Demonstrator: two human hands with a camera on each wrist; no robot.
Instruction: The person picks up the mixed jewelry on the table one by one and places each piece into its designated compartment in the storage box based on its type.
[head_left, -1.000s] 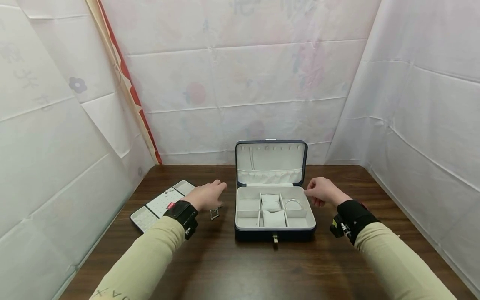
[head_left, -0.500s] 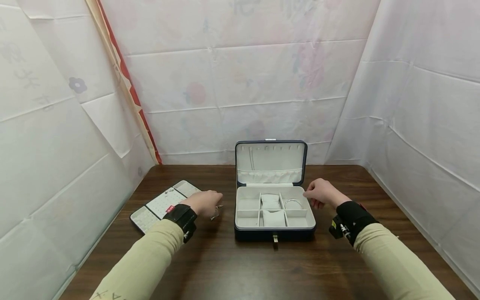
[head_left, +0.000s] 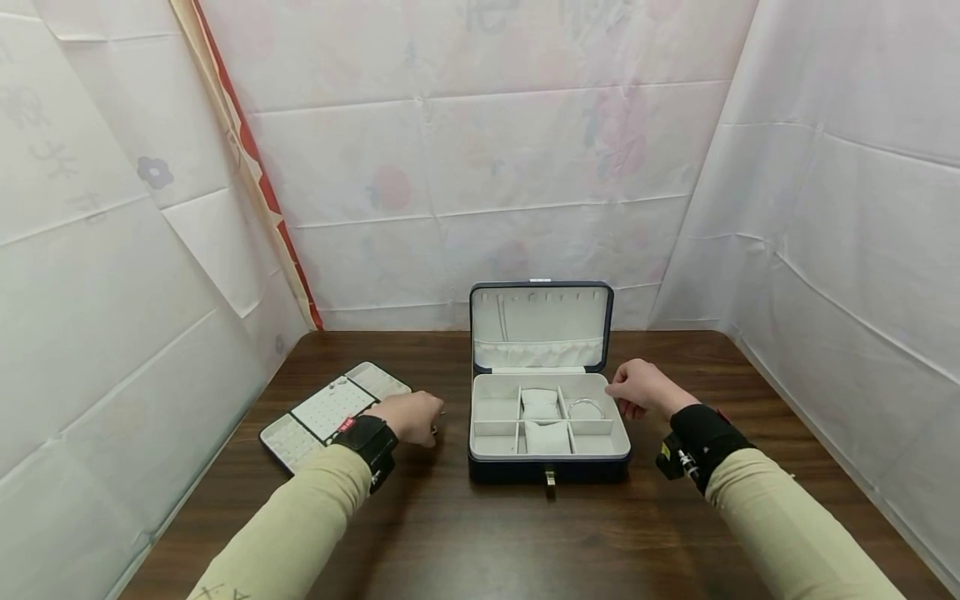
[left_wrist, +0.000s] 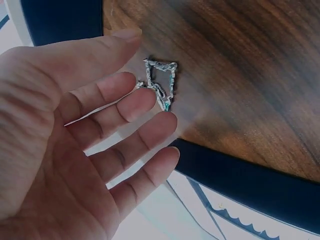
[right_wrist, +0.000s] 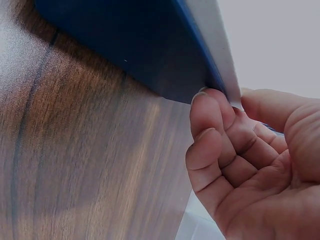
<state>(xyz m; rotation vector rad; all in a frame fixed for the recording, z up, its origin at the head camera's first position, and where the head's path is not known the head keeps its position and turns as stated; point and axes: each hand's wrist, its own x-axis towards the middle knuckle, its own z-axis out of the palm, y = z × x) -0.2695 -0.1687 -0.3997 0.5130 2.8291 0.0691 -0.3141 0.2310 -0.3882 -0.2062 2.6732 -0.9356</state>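
In the head view, my left hand (head_left: 411, 417) is low over the table, left of the jewelry box (head_left: 517, 471), and mostly covers a silver bracelet. The left wrist view shows that bracelet (left_wrist: 163, 66), an angular loop with greenish bits, lying on the wood right by my fingertips. The fingers there are loosely extended, the thumb apart from them. My right hand (head_left: 643, 387) pinches the box's right wall: in the right wrist view the thumb is at the pale rim (right_wrist: 227, 65) and the curled fingers (right_wrist: 205, 112) are against the dark blue outside.
The box's lid (head_left: 540, 312) stands raised, a thin chain hanging inside. White cushions (head_left: 547, 437) fill two middle compartments; a bangle (head_left: 587, 403) lies in the back right one. A jewelry tray (head_left: 326, 412) lies at the left. White sheets (head_left: 480, 167) enclose the table (head_left: 517, 542).
My left hand has come down and nearer to me, over the bracelet, which showed beside it a second ago. My right hand stays at the box's wall.
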